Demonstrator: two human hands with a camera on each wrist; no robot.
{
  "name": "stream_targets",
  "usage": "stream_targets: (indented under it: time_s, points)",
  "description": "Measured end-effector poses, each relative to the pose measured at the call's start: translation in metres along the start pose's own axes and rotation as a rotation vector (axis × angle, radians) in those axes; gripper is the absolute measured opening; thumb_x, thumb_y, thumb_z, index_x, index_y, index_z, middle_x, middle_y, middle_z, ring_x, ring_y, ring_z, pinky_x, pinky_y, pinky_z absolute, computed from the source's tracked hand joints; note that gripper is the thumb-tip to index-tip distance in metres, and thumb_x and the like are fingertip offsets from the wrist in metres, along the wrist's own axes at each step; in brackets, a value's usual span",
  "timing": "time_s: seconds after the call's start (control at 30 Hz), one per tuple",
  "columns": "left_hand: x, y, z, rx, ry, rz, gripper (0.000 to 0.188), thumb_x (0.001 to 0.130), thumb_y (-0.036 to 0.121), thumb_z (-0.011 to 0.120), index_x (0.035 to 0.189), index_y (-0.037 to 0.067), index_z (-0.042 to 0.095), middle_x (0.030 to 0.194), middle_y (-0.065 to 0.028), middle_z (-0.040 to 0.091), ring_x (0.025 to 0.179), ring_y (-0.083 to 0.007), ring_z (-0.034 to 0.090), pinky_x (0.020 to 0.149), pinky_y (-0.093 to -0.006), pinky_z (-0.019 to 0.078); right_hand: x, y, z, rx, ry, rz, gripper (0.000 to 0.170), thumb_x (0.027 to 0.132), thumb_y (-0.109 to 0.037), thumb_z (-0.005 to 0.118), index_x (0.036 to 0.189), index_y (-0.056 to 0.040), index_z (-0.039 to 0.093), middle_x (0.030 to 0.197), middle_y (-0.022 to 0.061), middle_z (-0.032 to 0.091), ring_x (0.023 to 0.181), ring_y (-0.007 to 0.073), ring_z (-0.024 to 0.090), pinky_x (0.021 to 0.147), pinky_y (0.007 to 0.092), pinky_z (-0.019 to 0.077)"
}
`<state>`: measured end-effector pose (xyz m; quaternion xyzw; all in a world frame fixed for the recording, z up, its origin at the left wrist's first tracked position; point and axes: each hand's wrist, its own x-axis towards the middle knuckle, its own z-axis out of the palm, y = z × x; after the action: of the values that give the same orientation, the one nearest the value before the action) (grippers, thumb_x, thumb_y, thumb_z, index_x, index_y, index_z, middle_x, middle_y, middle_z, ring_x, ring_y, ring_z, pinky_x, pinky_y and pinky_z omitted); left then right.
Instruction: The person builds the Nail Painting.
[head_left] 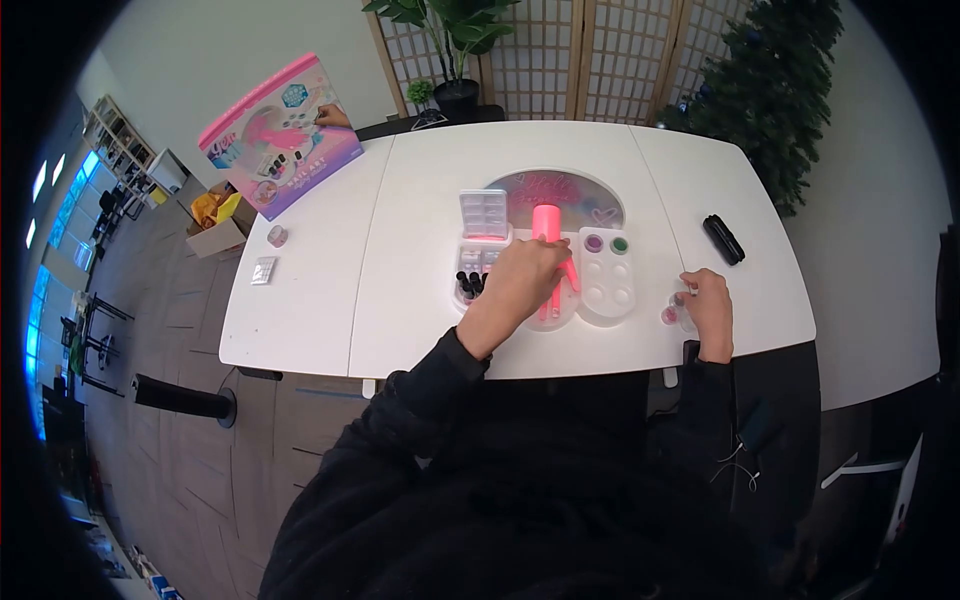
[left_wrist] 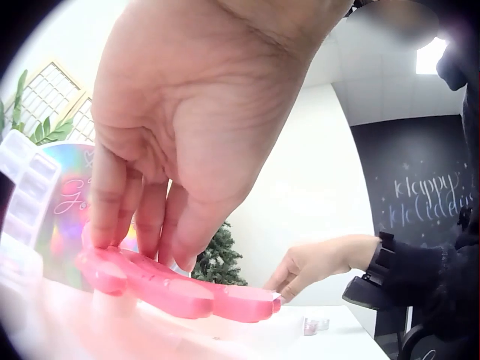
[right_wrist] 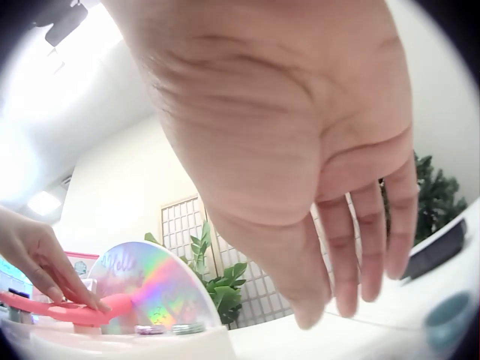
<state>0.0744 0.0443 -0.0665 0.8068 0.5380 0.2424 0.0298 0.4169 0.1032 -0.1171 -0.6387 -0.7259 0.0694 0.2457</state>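
A pink model hand [head_left: 556, 292] lies palm-down over the white plastic base of a nail kit. My left hand [head_left: 528, 278] grips it from above, fingers pointing down, their tips partly hidden behind the pink plastic in the left wrist view. To the right my right hand [head_left: 711, 312] hovers low over the table, its fingers loosely extended downward with nothing between them. Small round pots [head_left: 670, 315] sit just beside and under it; a teal pot [right_wrist: 448, 319] shows blurred in the right wrist view.
The kit has a tray with a purple pot [head_left: 594, 243] and a green pot [head_left: 619, 245], black-capped bottles [head_left: 470, 284], a lidded case [head_left: 484, 212] and a shiny arched backboard [head_left: 540, 190]. A black case [head_left: 724, 240] lies right; a colourful box [head_left: 282, 135] stands left.
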Motion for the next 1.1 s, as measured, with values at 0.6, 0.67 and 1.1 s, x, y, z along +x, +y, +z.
stream_targets:
  time_s: [0.6, 0.67, 1.1]
  points:
    - [-0.003, 0.007, -0.002, -0.016, 0.025, 0.035, 0.032, 0.085, 0.007, 0.074, 0.116, 0.002, 0.072, 0.126, -0.0118, 0.073, 0.094, -0.0361, 0.073, 0.081, -0.0457, 0.0602, -0.006, 0.029, -0.013, 0.012, 0.131, 0.182, 0.018, 0.084, -0.002, 0.07, 0.099, -0.0061, 0.08, 0.093, 0.0146, 0.077, 0.091, 0.0326, 0.074, 0.08, 0.0407, 0.0588]
    - [-0.003, 0.007, -0.002, -0.021, 0.014, 0.014, 0.031, 0.086, 0.006, 0.073, 0.117, 0.004, 0.072, 0.125, -0.0122, 0.073, 0.095, -0.0382, 0.072, 0.084, -0.0454, 0.0594, -0.005, 0.03, -0.013, 0.124, 0.066, 0.041, 0.016, 0.082, -0.008, 0.076, 0.097, -0.007, 0.08, 0.093, 0.0132, 0.077, 0.09, 0.0321, 0.074, 0.08, 0.0406, 0.0587]
    - [0.0, 0.015, -0.003, 0.002, 0.03, 0.012, 0.028, 0.084, 0.005, 0.071, 0.112, 0.001, 0.072, 0.125, -0.0123, 0.073, 0.096, -0.0364, 0.073, 0.082, -0.0456, 0.0604, -0.005, -0.054, -0.007, 0.018, 0.096, -0.007, 0.02, 0.076, -0.012, 0.079, 0.093, -0.0032, 0.077, 0.093, 0.0122, 0.072, 0.084, 0.0343, 0.072, 0.076, 0.0428, 0.0568]
